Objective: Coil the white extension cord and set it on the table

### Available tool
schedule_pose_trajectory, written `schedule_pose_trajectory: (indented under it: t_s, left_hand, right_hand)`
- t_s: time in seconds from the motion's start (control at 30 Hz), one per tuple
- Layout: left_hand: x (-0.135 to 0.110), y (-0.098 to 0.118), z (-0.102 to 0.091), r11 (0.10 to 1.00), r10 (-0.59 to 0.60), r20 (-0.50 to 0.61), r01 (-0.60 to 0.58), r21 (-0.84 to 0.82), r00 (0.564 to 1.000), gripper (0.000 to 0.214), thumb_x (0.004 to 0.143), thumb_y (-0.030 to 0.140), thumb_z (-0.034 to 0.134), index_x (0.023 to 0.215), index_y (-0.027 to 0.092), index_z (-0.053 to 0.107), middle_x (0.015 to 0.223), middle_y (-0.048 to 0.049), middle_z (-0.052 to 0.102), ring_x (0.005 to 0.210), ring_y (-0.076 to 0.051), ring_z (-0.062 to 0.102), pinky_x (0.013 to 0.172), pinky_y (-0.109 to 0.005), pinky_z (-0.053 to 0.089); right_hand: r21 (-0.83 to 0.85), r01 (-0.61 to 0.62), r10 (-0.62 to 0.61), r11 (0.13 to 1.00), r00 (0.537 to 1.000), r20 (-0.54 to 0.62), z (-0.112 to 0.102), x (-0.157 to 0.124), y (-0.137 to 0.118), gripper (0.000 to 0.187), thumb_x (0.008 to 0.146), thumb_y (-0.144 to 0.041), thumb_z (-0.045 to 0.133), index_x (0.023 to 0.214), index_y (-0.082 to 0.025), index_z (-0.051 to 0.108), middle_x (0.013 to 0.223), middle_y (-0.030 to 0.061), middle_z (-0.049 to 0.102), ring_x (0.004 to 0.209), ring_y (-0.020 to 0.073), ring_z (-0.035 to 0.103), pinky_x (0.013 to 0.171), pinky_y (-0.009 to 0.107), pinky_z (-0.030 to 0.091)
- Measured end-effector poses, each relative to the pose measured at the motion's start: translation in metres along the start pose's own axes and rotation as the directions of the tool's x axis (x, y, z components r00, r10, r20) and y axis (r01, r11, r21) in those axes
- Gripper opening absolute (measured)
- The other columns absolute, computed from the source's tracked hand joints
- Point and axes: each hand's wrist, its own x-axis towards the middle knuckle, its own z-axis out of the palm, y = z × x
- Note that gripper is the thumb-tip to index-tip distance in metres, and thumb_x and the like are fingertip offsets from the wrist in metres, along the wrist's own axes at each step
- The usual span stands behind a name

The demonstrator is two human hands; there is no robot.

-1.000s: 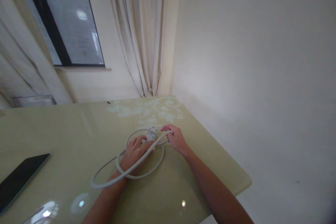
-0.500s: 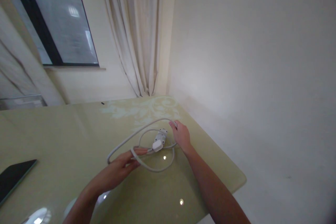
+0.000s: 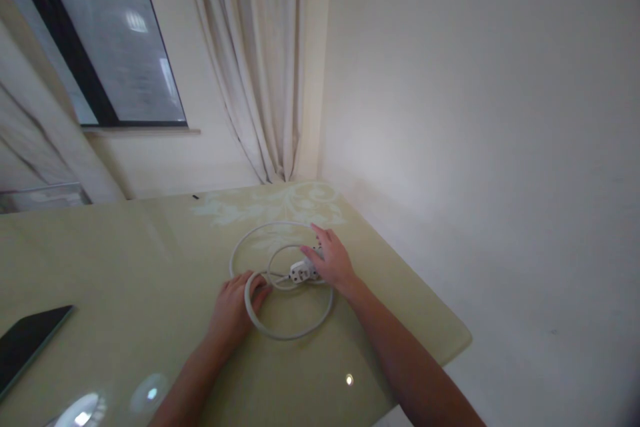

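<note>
A white extension cord lies in loose loops on the table, its cable forming a large ring towards me and another behind. In the middle of the loops is its white socket block. My right hand grips the block's far right end, thumb on the near side and fingers beyond, partly hiding it. My left hand rests at the left side of the loops with its fingers curled around the cable, which crosses over them; the fingertips are partly hidden.
The glossy pale green table ends at a rounded corner on the right, beside a white wall. A dark flat object lies at the left. A tiny black piece is near the back edge, before the curtain.
My right hand has moved from the cable to the socket block, which has turned so its holes show. My left hand has curled its fingers, and the back loop has become rounder.
</note>
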Motion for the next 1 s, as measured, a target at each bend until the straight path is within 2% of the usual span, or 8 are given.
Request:
schedule_pose_trajectory:
  t_s: [0.17,0.23,0.33,0.43,0.53,0.73,0.83,1.0]
  left_hand:
    - [0.001,0.002,0.011,0.994,0.027,0.015,-0.025,-0.11,1.0,0.03,0.1,0.031,0.044,0.11,0.022,0.07,0.106,-0.0108,0.076,0.098,-0.025,0.072,0.087,-0.039,0.056]
    - [0.0,0.003,0.013,0.993,0.045,0.022,-0.042,-0.113,0.999,0.033,0.099,0.028,0.041,0.116,0.022,0.069,0.112,-0.0123,0.076,0.103,-0.027,0.072,0.089,-0.041,0.056]
    - [0.0,0.007,0.012,0.994,0.037,0.004,-0.036,-0.105,0.999,0.04,0.1,0.03,0.041,0.133,0.021,0.063,0.123,-0.0137,0.075,0.109,-0.028,0.073,0.09,-0.042,0.057]
    - [0.002,0.011,0.007,0.996,-0.037,0.007,0.037,-0.081,0.999,0.043,0.102,0.038,0.042,0.138,0.023,0.06,0.127,-0.013,0.074,0.104,-0.028,0.074,0.088,-0.041,0.057]
    - [0.004,0.007,0.004,0.999,-0.016,0.024,0.017,-0.044,1.0,0.04,0.103,0.037,0.04,0.128,0.025,0.068,0.116,-0.01,0.077,0.101,-0.027,0.074,0.09,-0.041,0.055]
    - [0.006,-0.005,-0.008,0.978,0.066,-0.003,-0.066,-0.197,0.998,0.038,0.097,0.035,0.044,0.106,0.024,0.079,0.101,-0.0119,0.078,0.096,-0.026,0.071,0.09,-0.04,0.054]
    - [0.008,-0.003,-0.023,0.943,0.073,0.067,-0.047,-0.331,0.995,0.035,0.095,0.042,0.049,0.094,0.023,0.079,0.091,-0.0084,0.078,0.083,-0.022,0.07,0.08,-0.033,0.054]
    - [0.005,-0.012,-0.041,0.976,-0.054,-0.007,0.051,-0.21,0.999,0.052,0.095,0.053,0.043,0.057,0.022,0.06,0.058,-0.0023,0.061,0.061,-0.019,0.057,0.066,-0.031,0.044]
  right_hand:
    - [-0.099,0.295,-0.277,0.95,0.946,0.169,0.002,-0.011,-0.014,0.068,0.085,-0.067,0.069,0.139,-0.026,0.064,0.157,0.0175,0.044,0.144,0.0369,0.039,0.119,0.056,0.027]
    - [-0.123,0.388,-0.349,0.913,0.902,0.255,0.01,-0.015,-0.018,0.069,0.079,-0.064,0.078,0.134,-0.024,0.067,0.157,0.0179,0.045,0.142,0.0375,0.041,0.118,0.056,0.028]
    - [-0.157,0.411,-0.357,0.898,0.889,0.287,0.023,-0.016,-0.021,0.06,0.078,-0.046,0.083,0.13,-0.021,0.067,0.16,0.0189,0.04,0.141,0.037,0.043,0.114,0.053,0.036]
    - [-0.049,0.442,-0.408,0.896,0.86,0.308,0.025,-0.013,-0.019,0.062,0.082,-0.03,0.076,0.141,-0.023,0.059,0.151,0.0161,0.052,0.133,0.0311,0.052,0.111,0.046,0.041]
    - [0.099,0.471,-0.48,0.876,0.84,0.252,0.017,-0.011,-0.016,0.069,0.08,-0.025,0.072,0.146,-0.023,0.053,0.142,0.013,0.059,0.131,0.0276,0.055,0.112,0.041,0.043]
    - [0.142,0.286,-0.296,0.948,0.954,0.051,0.003,-0.004,-0.007,0.043,0.092,-0.022,0.055,0.135,-0.021,0.061,0.122,0.0101,0.068,0.11,0.0214,0.064,0.099,0.034,0.05]
    - [-0.008,0.238,-0.235,0.971,0.966,0.107,0.009,-0.002,0.0,0.028,0.102,-0.028,0.049,0.122,-0.019,0.068,0.116,0.0113,0.07,0.108,0.0223,0.063,0.098,0.036,0.048]
    - [-0.106,0.306,-0.269,0.946,0.924,0.271,0.017,0.002,0.016,0.018,0.099,-0.032,0.063,0.101,-0.019,0.075,0.115,0.0105,0.072,0.11,0.0244,0.062,0.101,0.04,0.045]
